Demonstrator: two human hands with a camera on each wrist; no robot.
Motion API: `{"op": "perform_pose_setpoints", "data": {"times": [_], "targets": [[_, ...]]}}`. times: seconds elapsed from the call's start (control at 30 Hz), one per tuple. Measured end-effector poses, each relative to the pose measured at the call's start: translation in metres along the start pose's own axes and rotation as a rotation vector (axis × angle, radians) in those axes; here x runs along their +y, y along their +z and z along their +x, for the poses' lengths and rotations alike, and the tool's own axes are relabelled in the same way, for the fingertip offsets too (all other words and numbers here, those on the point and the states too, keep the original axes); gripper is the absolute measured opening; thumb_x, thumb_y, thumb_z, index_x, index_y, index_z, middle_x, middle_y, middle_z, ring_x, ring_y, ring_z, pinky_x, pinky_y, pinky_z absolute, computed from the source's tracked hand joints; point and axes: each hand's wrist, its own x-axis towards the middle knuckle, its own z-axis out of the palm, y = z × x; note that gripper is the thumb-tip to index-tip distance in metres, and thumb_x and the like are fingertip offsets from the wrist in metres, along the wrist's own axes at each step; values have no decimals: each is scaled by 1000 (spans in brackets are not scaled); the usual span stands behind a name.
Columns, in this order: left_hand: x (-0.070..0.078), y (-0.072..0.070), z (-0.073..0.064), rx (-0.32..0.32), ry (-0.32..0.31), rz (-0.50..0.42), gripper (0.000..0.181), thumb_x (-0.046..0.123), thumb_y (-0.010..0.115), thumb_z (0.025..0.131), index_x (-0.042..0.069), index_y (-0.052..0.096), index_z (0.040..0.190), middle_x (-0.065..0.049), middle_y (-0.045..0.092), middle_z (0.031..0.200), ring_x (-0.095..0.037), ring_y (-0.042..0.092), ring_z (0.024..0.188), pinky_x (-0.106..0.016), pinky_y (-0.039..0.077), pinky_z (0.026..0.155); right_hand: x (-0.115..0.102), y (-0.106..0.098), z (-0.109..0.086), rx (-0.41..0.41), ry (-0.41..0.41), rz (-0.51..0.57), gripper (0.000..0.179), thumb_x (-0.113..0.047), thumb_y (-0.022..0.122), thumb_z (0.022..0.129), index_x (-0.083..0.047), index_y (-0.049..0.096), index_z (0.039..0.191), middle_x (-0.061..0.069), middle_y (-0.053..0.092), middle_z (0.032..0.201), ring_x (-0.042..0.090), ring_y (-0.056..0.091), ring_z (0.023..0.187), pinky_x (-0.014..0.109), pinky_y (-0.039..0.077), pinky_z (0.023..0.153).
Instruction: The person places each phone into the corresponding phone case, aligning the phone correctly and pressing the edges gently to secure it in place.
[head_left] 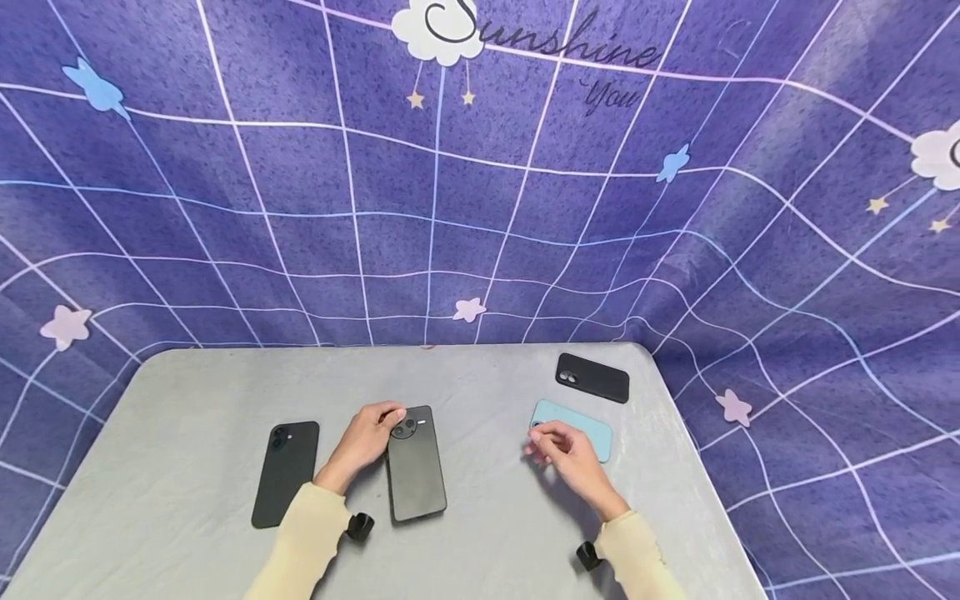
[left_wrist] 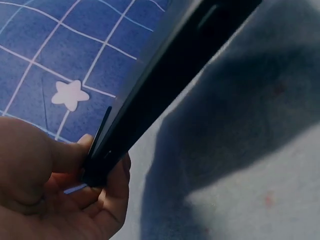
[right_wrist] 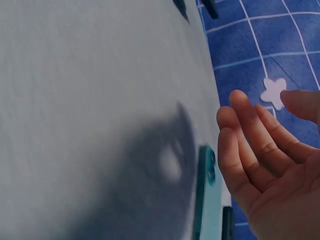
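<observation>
My left hand (head_left: 367, 433) pinches a dark grey phone (head_left: 417, 479) by its top left corner, beside the round camera bump. In the left wrist view the phone (left_wrist: 165, 85) shows edge-on, tilted, with thumb on one face and fingers (left_wrist: 117, 195) behind the other; its shadow falls on the table. My right hand (head_left: 573, 458) holds nothing. Its fingers are loosely bent over the near left part of a teal phone (head_left: 588, 427). In the right wrist view the palm and slightly curved fingers (right_wrist: 267, 145) show beside that teal phone (right_wrist: 212, 205).
A black phone (head_left: 285, 475) lies back up to the left of my left forearm. Behind the teal phone, near the far right corner, lies a black phone case (head_left: 600, 381). The grey table (head_left: 487, 383) meets a purple-blue gridded curtain (head_left: 390, 208) at its far edge.
</observation>
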Motion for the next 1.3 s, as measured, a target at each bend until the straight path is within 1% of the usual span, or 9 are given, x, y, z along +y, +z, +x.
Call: {"op": "perform_pose_setpoints", "data": {"times": [0.13,0.37,0.57,0.8,0.87,0.93,1.07,1.17,1.3], "targets": [[-4,-1,7,-36,16,25,29,15,57,112,-1,74,129,-22,72,131,-45,61,132,-60,47,114,-2,-13,6,12,-2,-38,27,-16,67,108,9,70,118,25,78,98,36,75,84,31,61,72],[-8,4,18,-50,32,45,28,16,60,111,-1,74,129,-21,73,131,-45,61,133,-59,46,115,-4,-29,10,24,-40,-50,27,-14,68,108,12,69,117,25,78,95,34,75,80,32,62,71],[-12,5,25,-64,22,53,31,17,59,112,-2,73,132,-23,71,134,-46,59,134,-60,45,116,-1,-40,16,54,-27,-89,23,-13,70,106,8,71,115,25,77,95,29,74,78,31,61,71],[-13,6,26,-67,33,113,31,19,61,111,1,73,132,-23,71,133,-47,62,131,-61,48,112,2,-60,30,49,-37,-157,24,-11,70,105,11,70,116,27,76,95,35,72,78,33,60,70],[-12,6,26,-74,39,137,32,22,64,110,1,73,133,-24,71,133,-48,62,130,-63,49,110,4,-66,34,55,-49,-172,23,-10,71,105,11,70,115,27,76,94,35,71,76,32,59,68],[-11,7,25,-83,12,143,37,27,70,106,4,72,136,-24,69,137,-48,61,132,-63,49,111,6,-72,37,53,-58,-183,21,-8,71,104,11,70,114,27,76,93,36,71,76,33,59,67],[-10,7,23,-73,4,166,47,31,79,100,5,71,138,-25,66,141,-50,57,135,-63,47,113,9,-79,43,33,-74,-221,18,-5,69,104,10,71,113,24,76,94,39,71,78,33,60,68],[-9,9,21,-49,34,183,46,29,81,98,4,72,136,-25,67,138,-49,58,133,-63,47,112,9,-82,46,19,-80,-252,17,-3,66,104,10,71,115,24,76,95,42,72,80,31,60,69],[-9,10,19,-23,76,220,44,27,81,98,3,74,134,-21,69,130,-45,63,125,-61,50,108,7,-87,51,25,-76,-302,17,-3,66,103,9,71,115,24,76,94,42,73,80,24,57,68]]}}
